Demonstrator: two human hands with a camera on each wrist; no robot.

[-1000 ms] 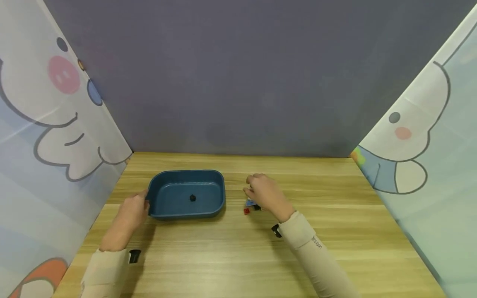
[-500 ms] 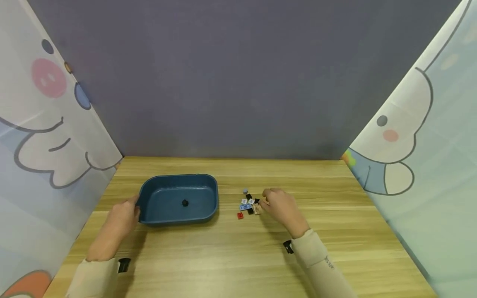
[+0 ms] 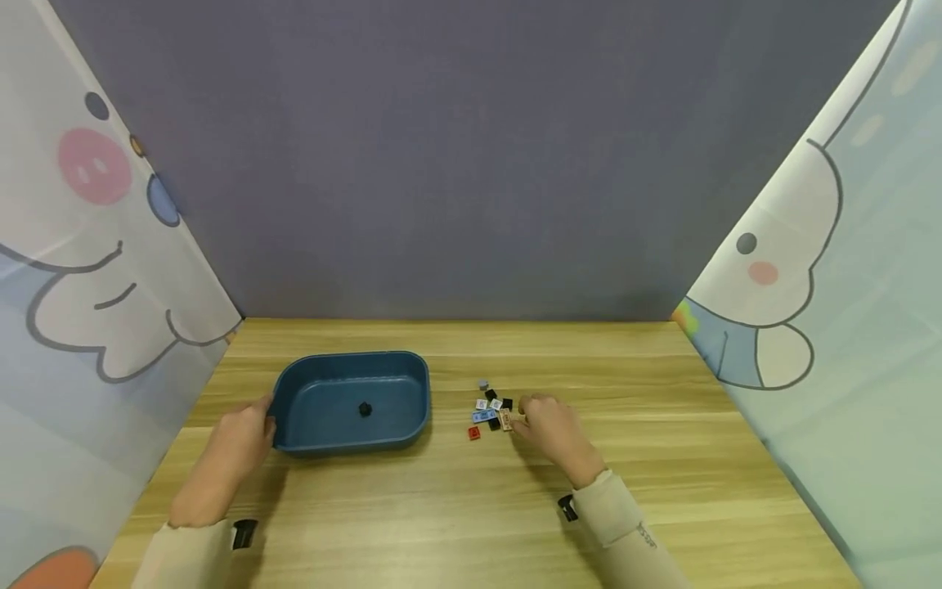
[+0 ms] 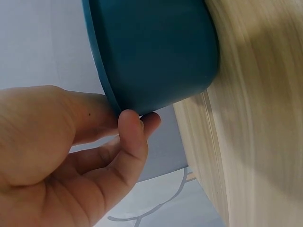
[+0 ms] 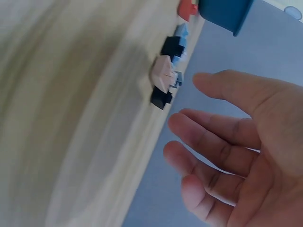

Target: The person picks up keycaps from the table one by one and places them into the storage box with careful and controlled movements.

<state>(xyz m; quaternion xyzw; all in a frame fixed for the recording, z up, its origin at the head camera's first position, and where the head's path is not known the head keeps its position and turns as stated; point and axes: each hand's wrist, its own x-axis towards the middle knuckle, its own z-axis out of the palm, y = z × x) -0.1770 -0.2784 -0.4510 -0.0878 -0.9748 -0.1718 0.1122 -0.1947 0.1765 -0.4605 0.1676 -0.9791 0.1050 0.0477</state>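
Observation:
My left hand (image 3: 237, 442) grips the left rim of a dark blue rectangular tray (image 3: 353, 446), its thumb and fingertips pinching the edge in the left wrist view. A small black piece (image 3: 365, 409) lies inside the tray. Just right of a loose cluster of small block-like pieces, my right hand (image 3: 555, 433) hovers with fingers loosely bent, apart, holding nothing. Among these are a red piece (image 3: 474, 433), a light blue oblong one (image 3: 484, 415), a beige oblong one (image 3: 505, 420) and a white square one (image 3: 482, 404); several bear printed marks.
The pieces lie on a wooden table (image 3: 412, 523) right of the tray. A grey-blue piece (image 3: 482, 384) sits at the cluster's far end. A dark grey panel (image 3: 456, 164) rises behind the table; cartoon-printed sheets flank it.
My right hand has shifted right from over the cluster, uncovering the pieces. The head view has shifted slightly. My left hand stays on the tray's rim.

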